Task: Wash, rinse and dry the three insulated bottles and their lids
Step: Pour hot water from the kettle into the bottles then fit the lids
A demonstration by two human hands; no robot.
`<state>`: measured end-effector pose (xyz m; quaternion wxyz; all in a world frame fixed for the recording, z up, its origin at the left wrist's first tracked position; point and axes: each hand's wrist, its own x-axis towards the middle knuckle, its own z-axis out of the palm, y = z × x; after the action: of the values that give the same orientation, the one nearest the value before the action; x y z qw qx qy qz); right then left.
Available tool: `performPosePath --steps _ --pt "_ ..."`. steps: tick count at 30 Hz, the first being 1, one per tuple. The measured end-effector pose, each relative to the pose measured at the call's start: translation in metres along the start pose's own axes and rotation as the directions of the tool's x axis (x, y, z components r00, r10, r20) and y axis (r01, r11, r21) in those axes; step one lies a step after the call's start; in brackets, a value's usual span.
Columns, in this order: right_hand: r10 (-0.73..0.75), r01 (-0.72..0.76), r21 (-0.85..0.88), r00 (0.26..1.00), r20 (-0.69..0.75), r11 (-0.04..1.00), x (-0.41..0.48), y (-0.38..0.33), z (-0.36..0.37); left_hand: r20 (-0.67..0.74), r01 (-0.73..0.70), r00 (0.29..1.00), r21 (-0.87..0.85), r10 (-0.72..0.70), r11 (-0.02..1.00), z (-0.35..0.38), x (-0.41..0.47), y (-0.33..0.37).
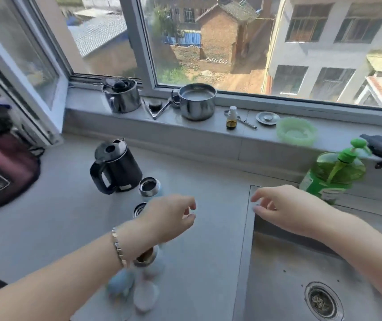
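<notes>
Three open insulated bottles stand in a row on the counter left of the sink. The far bottle [149,186] is pale blue with a steel mouth. Only the rim of the middle bottle [139,209] shows behind my left hand [169,218]. The near bottle [145,258] sits under my left wrist. A blue lid [118,286] and a pinkish-white lid [144,296] lie blurred in front of it. My left hand hovers above the bottles, fingers loosely curled, holding nothing. My right hand [287,210] hovers over the sink's back left corner, fingers relaxed and empty.
A steel sink [278,274] with a drain strainer [323,300] fills the lower right. A green dish-soap pump bottle [334,172] stands behind it. A black electric kettle [113,166] sits behind the bottles. Steel pots, a small bottle and a green dish line the windowsill.
</notes>
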<state>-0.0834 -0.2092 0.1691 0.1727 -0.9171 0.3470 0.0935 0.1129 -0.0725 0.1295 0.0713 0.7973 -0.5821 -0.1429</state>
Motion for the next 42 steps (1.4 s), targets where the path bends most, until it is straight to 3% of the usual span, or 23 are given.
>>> performPosePath --steps 3,10,15,19,22,25,31,37,42 --pt "-0.004 0.005 0.071 1.0 -0.012 0.997 0.033 -0.071 0.021 -0.073 0.097 0.993 -0.025 -0.098 0.995 -0.019 -0.028 -0.09" --pt "0.089 -0.031 0.305 0.98 -0.178 0.952 0.135 -0.249 0.067 0.087 0.312 0.949 -0.109 -0.304 0.944 -0.013 -0.056 -0.28" --pt "0.228 -0.151 0.34 0.953 -0.199 0.928 0.223 -0.342 0.11 0.186 0.369 0.918 -0.072 -0.351 0.927 0.006 -0.054 -0.345" --pt "0.388 -0.323 0.354 0.912 -0.13 0.878 0.287 -0.378 0.126 0.197 0.367 0.919 -0.103 -0.343 0.924 0.013 -0.045 -0.365" --pt "0.475 -0.417 0.372 0.877 -0.075 0.829 0.317 -0.376 0.134 0.196 0.342 0.929 -0.138 -0.313 0.929 0.015 -0.032 -0.371" --pt "0.459 -0.411 0.442 0.889 -0.002 0.798 0.331 -0.362 0.138 0.206 0.332 0.933 -0.188 -0.294 0.924 0.016 -0.018 -0.373" --pt "0.269 -0.243 0.576 0.962 0.041 0.78 0.319 -0.292 0.109 0.202 0.332 0.938 -0.292 -0.281 0.897 0.02 0.005 -0.366" --pt "0.113 -0.185 0.481 0.978 0.175 0.857 0.326 -0.222 0.078 0.217 0.333 0.939 -0.377 -0.267 0.864 0.028 0.026 -0.334" --pt "-0.022 -0.145 0.617 0.967 0.255 0.774 0.332 -0.179 0.077 0.301 0.356 0.924 -0.458 -0.234 0.815 0.034 0.04 -0.3"
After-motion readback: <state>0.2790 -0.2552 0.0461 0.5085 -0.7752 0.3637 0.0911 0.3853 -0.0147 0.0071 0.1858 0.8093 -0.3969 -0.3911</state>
